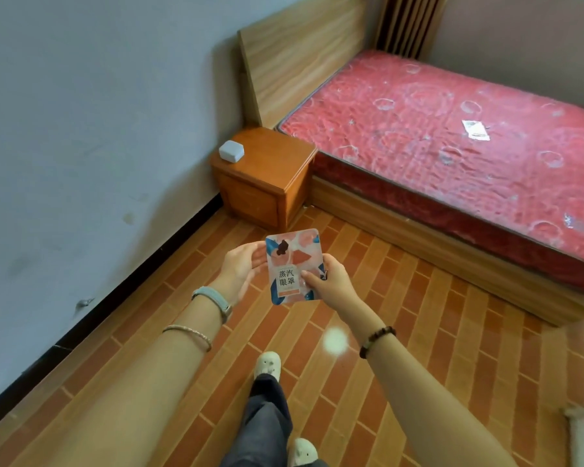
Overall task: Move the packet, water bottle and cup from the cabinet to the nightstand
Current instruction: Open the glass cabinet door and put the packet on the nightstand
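Note:
A flat packet (292,261) with pink, white and blue print and dark characters is held upright in front of me above the floor. My right hand (331,281) pinches its lower right edge. My left hand (241,267) is open beside its left edge, fingertips at or just behind the packet. The wooden nightstand (277,170) stands ahead against the wall, left of the bed, well beyond the packet. No water bottle, cup or cabinet is in view.
A small white box (231,151) sits on the nightstand's back left corner. A bed with a red mattress (452,136) and wooden headboard (300,52) fills the right. A paper slip (475,129) lies on the mattress. My feet (267,365) are on the brick-pattern floor.

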`<act>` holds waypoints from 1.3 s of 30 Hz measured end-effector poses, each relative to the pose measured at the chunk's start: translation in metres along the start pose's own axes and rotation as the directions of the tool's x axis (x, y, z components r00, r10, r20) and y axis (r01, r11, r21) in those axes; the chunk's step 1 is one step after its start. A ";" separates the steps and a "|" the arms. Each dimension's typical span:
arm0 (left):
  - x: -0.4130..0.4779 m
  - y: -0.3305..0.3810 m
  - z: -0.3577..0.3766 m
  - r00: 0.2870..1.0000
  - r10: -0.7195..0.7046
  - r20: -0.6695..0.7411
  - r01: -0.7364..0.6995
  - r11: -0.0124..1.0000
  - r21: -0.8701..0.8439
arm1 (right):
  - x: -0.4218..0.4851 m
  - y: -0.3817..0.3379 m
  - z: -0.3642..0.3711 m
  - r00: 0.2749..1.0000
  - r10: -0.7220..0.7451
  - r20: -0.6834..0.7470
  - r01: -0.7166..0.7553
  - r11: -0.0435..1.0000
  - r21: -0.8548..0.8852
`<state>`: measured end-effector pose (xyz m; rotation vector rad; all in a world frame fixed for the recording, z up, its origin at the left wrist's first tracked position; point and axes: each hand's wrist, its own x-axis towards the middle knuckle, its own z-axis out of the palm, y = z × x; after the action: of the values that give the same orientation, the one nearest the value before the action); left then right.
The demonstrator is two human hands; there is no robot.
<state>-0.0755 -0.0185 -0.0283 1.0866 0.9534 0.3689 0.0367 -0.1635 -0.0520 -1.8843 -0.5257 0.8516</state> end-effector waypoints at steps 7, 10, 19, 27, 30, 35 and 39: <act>0.100 0.048 0.008 1.000 0.001 0.018 -0.001 1.000 0.018 | 0.102 -0.034 0.002 1.000 0.003 -0.020 -0.003 1.000 0.014; 0.141 0.078 0.012 0.999 -0.012 0.031 0.013 1.000 -0.010 | 0.145 -0.056 -0.002 1.000 -0.004 -0.029 0.005 1.000 0.011; 0.245 0.142 0.033 0.999 -0.021 0.031 0.022 0.999 -0.047 | 0.257 -0.101 -0.018 0.998 -0.020 -0.060 0.019 1.000 -0.012; 0.332 0.166 0.076 0.999 -0.049 -0.005 0.048 0.992 -0.114 | 0.354 -0.117 -0.060 1.000 -0.015 -0.001 0.015 0.999 -0.029; 0.366 0.177 0.097 0.998 -0.037 -0.043 0.032 0.992 -0.123 | 0.398 -0.126 -0.080 0.999 -0.029 0.028 0.030 0.998 -0.048; 0.416 0.198 0.124 0.994 -0.027 -0.109 0.014 0.992 -0.123 | 0.465 -0.142 -0.109 0.992 -0.055 0.114 0.065 0.995 -0.081; 0.449 0.210 0.136 0.988 -0.027 -0.154 0.007 0.991 -0.132 | 0.510 -0.149 -0.122 0.983 -0.064 0.171 0.086 0.989 -0.120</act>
<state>0.3270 0.3009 -0.0383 0.9390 1.0604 0.5014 0.4666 0.1724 -0.0524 -1.9042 -0.7657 0.9502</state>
